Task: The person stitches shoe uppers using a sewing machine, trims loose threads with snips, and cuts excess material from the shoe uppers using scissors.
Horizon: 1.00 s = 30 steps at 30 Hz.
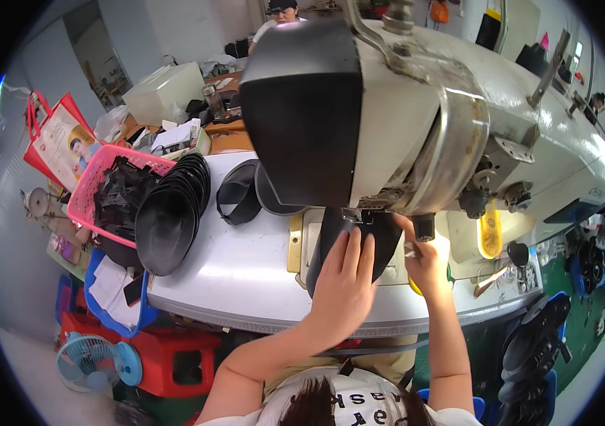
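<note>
Hands (346, 284) (428, 264), black piece (385, 241) inside table edge (245, 321)

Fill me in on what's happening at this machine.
A person works at a large off-white sewing machine. The left hand lies, fingers extended, on a black piece under the machine's head; the right hand is near its right edge, its grip unclear. To the left are a stack of black oval pieces and a pink plastic basket of black strips.
</note>
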Motion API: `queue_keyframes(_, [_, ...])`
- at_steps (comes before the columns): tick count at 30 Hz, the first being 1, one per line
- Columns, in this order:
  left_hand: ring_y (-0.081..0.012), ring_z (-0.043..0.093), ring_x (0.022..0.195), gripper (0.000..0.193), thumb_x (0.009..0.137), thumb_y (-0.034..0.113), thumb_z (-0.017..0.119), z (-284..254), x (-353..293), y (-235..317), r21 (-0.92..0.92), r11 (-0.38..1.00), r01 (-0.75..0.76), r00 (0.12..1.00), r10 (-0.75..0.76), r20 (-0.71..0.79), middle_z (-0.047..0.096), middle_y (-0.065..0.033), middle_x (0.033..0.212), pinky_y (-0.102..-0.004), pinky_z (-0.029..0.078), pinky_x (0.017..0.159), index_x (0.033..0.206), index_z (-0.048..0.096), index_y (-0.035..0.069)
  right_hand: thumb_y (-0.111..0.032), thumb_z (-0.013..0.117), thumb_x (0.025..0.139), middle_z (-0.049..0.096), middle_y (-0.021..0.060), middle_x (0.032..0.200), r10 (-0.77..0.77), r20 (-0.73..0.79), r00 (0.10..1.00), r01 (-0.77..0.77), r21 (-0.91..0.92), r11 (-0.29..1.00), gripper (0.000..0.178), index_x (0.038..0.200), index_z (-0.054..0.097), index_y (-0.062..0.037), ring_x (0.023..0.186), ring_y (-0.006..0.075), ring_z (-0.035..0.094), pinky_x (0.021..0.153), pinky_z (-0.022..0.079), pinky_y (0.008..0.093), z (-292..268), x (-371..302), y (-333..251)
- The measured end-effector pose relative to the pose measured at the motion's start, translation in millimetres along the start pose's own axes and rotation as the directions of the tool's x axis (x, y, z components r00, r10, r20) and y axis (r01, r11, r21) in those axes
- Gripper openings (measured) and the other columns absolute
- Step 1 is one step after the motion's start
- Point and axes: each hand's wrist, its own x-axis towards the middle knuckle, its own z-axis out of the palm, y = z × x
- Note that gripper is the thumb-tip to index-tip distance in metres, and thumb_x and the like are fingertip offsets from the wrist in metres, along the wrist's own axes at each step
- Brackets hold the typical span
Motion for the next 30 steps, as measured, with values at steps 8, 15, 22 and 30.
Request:
queue_keyframes(8, [-0.0311,0.057,0.081,0.025,0.073,0.002,0.053,14.9,13.1,-123.1,0.072,0.96,0.272,0.962,-0.27,-0.035,0.06,-0.0168,0.086,-0.0353,0.046,0.068,0.097,0.057,0.0,-0.005,0.067,0.067,0.052,0.0059,0.071,0.135,0.01,0.991,-0.133,0.26,0.956,0.039,0.104,0.055,-0.0013,0.053,0.0115,0.045,0.044,0.036,0.0225,17.9,-32.6,-37.3])
queue_keyframes(15, [-0.0188,0.059,0.084,0.024,0.088,0.013,0.047,-20.2,-61.7,-142.2,-0.823,0.191,0.535,0.675,-0.683,0.28,0.061,-0.0109,0.093,-0.0271,0.046,0.071,0.105,0.052,-0.002,-0.014,0.059,0.079,0.054,0.0123,0.082,0.238,0.281,0.93,-0.348,0.458,0.818,0.025,0.1,0.05,-0.0024,0.068,0.0268,0.058,0.057,0.047,0.0328,89.6,-35.9,-71.0])
queue_keyframes(22, [-0.0207,0.058,0.091,0.031,0.09,0.016,0.042,-22.6,-89.4,-116.7,-0.937,-0.167,0.307,0.584,-0.744,0.324,0.056,-0.0127,0.104,-0.0315,0.048,0.078,0.116,0.044,-0.002,-0.016,0.059,0.08,0.055,0.0121,0.087,0.241,0.227,0.944,-0.316,0.399,0.861,0.018,0.087,0.05,-0.0023,0.072,0.0327,0.058,0.058,0.046,0.0382,143.9,-26.4,-68.4])
queue_keyframes(30, [-0.019,0.058,0.09,0.031,0.091,0.015,0.041,-25.7,-90.9,-112.2,-0.952,-0.172,0.254,0.647,-0.702,0.3,0.056,-0.0117,0.104,-0.03,0.048,0.078,0.115,0.043,-0.003,-0.016,0.061,0.077,0.055,0.0124,0.083,0.25,0.154,0.956,-0.292,0.423,0.858,0.019,0.084,0.051,-0.002,0.071,0.0324,0.058,0.059,0.046,0.0376,152.1,-13.2,-78.6])
